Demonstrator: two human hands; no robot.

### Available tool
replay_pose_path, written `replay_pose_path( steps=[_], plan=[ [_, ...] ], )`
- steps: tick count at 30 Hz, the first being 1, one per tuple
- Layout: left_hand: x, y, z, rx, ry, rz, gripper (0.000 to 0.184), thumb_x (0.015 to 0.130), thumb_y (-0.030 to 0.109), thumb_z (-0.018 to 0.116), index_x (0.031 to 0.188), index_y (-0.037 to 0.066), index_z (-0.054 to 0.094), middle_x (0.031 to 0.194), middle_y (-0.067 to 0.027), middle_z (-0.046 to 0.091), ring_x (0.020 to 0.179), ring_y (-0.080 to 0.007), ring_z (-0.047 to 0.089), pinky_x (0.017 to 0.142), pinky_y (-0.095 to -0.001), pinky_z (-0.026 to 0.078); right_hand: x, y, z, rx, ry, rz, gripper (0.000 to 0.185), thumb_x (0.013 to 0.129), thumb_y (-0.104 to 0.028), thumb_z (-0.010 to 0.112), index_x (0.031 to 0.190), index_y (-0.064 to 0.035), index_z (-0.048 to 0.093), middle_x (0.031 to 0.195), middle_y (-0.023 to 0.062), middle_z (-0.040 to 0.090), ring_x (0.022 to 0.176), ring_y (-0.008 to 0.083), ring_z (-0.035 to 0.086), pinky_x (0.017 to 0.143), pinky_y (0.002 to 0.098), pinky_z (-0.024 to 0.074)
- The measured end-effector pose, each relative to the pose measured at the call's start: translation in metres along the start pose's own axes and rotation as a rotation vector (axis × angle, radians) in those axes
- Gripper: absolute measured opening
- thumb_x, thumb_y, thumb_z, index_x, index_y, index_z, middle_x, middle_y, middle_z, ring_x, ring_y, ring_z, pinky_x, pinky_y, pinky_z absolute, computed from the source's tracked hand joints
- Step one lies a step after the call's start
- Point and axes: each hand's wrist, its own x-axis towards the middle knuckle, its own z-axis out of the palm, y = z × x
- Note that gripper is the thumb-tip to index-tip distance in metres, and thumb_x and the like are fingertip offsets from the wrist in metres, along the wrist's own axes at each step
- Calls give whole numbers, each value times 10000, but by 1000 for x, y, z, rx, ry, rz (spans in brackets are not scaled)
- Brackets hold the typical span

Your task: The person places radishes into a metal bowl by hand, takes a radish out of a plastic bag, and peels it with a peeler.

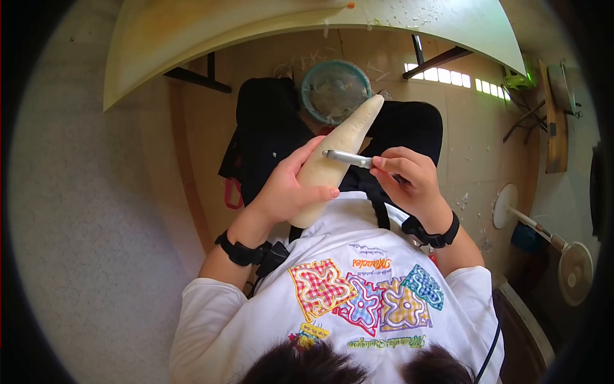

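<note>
L hand (288, 189) wrapped round thick end of white radish (346, 136); R hand (409, 174) pinches peeler (348, 158) over its middle. Prob. heavyish, stiff, slick if wet; best held by fat end. Tip fwd of grip, basin (336, 63) beyond.

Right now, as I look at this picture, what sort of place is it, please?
Probably a room in a home, or a small workroom, used for preparing food. A pale vegetable, a basin that seems to hold peelings, and a standing fan on the right suggest it.
</note>
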Motion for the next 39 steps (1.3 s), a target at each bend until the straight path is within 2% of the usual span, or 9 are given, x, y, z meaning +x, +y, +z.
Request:
replay_pose_path(
  steps=[3, 7, 13, 18, 19, 24, 29, 37, 39],
  plan=[
    [-3, -3, -4, 40, -23, 1, 794, 777, 85, 795, 1467, 22, 407, 1242, -38, 575, 1119, -117, 554, 961, -295, 465, 4, 22, -2, -68, 163, 82, 134, 823, -15, 774, 918, -24, 681, 819, 102, 692, 663, 154, 650, 574, 259, 498],
    [-11, -6, -4, 61, -53, -54, 816, 772, 84, 802, 1478, 17, 400, 1268, -52, 573, 1132, -121, 551, 976, -299, 456, 5, 121, -38, 83, 521, 525, 134, 942, -110, 704, 958, 19, 672, 858, 22, 707, 708, 27, 575, 633, 191, 450],
    [-5, -6, -10, 23, 0, -83, 826, 776, 81, 804, 1482, 1, 381, 1264, -58, 582, 1135, -126, 559, 968, -305, 469, -6, 103, -38, 206, 473, 620, 130, 949, -102, 694, 982, 19, 659, 915, 39, 708, 734, 37, 565, 646, 170, 434],
    [0, -10, -10, -5, 1, -74, 810, 784, 97, 798, 1476, 4, 387, 1252, -59, 592, 1092, -123, 585, 953, -295, 475, -8, 69, -20, 207, 420, 525, 97, 945, -72, 691, 975, 9, 645, 975, 41, 714, 740, 39, 566, 661, 169, 438],
    [-1, -8, -9, -55, -5, -106, 791, 806, 111, 762, 1483, 15, 367, 1206, -84, 595, 1038, -166, 618, 874, -323, 528, -13, 58, -14, 197, 413, 492, 79, 938, -45, 691, 979, 4, 646, 969, 38, 718, 755, 36, 582, 669, 183, 453],
    [-5, -9, -17, -434, -104, -209, 722, 852, 196, 684, 1464, 17, 345, 1117, -187, 604, 839, -286, 702, 647, -391, 618, -11, 1, 0, -48, 50, -122, 288, 718, 7, 814, 960, -66, 675, 804, 93, 662, 596, 224, 626, 484, 297, 488],
    [-6, -11, -27, -519, -270, -285, 737, 800, 302, 710, 1400, 17, 388, 1078, -253, 616, 760, -331, 709, 598, -405, 611, -8, 5, 6, -68, 55, -161, 278, 720, -30, 825, 952, -77, 679, 793, 74, 654, 582, 199, 610, 466, 292, 460],
    [-11, -2, -20, -463, -220, -282, 785, 736, 277, 775, 1377, 2, 414, 1046, -227, 637, 740, -303, 703, 614, -376, 600, -3, 8, 3, -61, -1, -185, 268, 729, -36, 832, 943, -70, 676, 780, 96, 646, 589, 207, 617, 485, 277, 464],
    [-13, -2, -20, -419, -202, -268, 812, 716, 270, 800, 1381, 4, 416, 1039, -215, 643, 739, -295, 701, 623, -368, 595, 2, 33, -2, -100, 282, -81, 182, 826, -78, 794, 967, -57, 682, 769, 61, 656, 564, 127, 580, 484, 232, 419]
  ],
)
